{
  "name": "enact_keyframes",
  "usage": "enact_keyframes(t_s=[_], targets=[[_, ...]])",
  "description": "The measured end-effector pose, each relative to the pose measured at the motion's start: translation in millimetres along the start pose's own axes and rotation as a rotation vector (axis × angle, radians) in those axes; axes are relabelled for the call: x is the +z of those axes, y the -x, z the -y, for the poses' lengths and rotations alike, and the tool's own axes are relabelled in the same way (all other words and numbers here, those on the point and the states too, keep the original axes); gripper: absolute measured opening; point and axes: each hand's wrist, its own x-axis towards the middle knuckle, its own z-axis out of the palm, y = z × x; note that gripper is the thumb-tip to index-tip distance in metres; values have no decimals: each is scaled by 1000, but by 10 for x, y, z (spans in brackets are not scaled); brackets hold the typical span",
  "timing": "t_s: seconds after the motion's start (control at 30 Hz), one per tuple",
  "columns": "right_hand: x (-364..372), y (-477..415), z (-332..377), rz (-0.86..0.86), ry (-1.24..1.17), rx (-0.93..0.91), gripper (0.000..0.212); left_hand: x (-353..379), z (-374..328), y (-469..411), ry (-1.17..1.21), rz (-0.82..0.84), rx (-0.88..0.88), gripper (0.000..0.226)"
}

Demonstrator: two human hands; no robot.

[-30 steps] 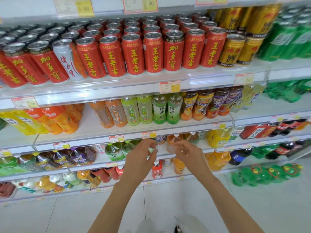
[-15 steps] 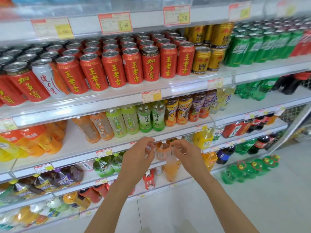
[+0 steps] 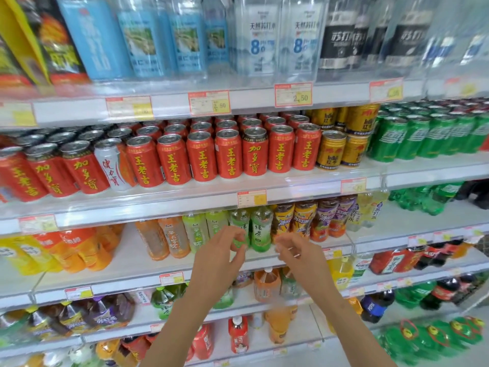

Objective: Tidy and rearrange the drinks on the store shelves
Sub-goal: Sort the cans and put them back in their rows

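My left hand (image 3: 219, 258) and my right hand (image 3: 301, 256) are raised side by side in front of the shelf of tea bottles. Both have loosely curled fingers and hold nothing. The left fingertips are over the base of a green tea bottle (image 3: 262, 229); whether they touch the shelf's bottles I cannot tell. The right fingertips are just below the dark iced-tea bottles (image 3: 304, 218). Orange tea bottles (image 3: 164, 239) stand to the left. One shelf up are rows of red herbal-tea cans (image 3: 201, 157), with a lone white can (image 3: 112, 165) among them.
Gold cans (image 3: 330, 149) and green soda cans (image 3: 412, 139) fill the right of the can shelf. Water bottles (image 3: 259, 35) stand on the top shelf. Large bottles (image 3: 264, 284) sit on the lower shelves behind my forearms. Green bottle packs (image 3: 434, 337) lie on the floor at right.
Both hands have risen from the lower shelf of large bottles to the tea-bottle shelf. My view has tilted up, and the top shelf of water bottles has come into sight.
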Motion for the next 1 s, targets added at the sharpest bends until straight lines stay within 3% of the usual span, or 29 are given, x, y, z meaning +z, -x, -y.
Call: enact_keyframes(t_s=[0.13,0.3,0.4,0.73,1.0], targets=[[46,-183,7,43,40,-44,15,-57,73,-74,-50,-44,21,38],[67,-405,83,81,53,-105,18,-153,57,-314,-114,-142,81,24],[35,-546,104,102,76,-140,13,-208,42,-563,-195,-208,120,27],[-402,-930,74,50,49,-162,10,-274,37,-1039,-254,-136,118,23],[-588,-1108,58,9,112,-181,15,-406,181,-1384,-369,-246,117,28]])
